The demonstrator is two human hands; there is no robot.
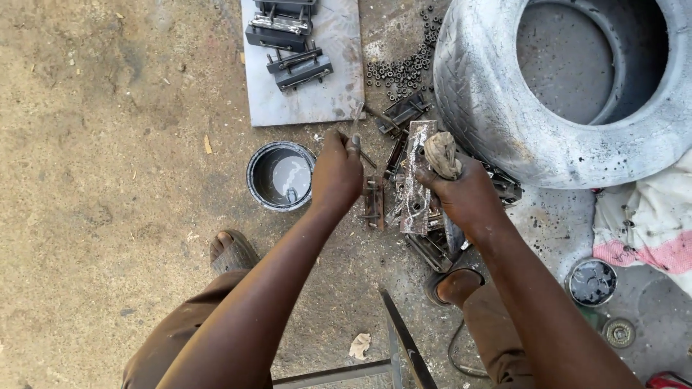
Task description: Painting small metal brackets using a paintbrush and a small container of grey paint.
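My left hand [336, 175] is closed on a thin brush handle [356, 122] that sticks up past my fingers, just right of a round tin of silvery paint [280, 175]. My right hand [466, 194] grips a crumpled rag [441, 153] and, with it, holds a long flat metal piece [416, 176] coated in silver paint. Under that piece lies a heap of several dark metal brackets [432, 241] on the ground.
A grey metal sheet [324, 86] at the top carries painted brackets [298, 68]. A pile of nuts [407, 68] lies beside a big grey tyre [490, 94]. A cloth [649, 223] and a small tin lid [592, 282] are at right. My sandalled feet [232, 252] and a metal frame [404, 346] are below.
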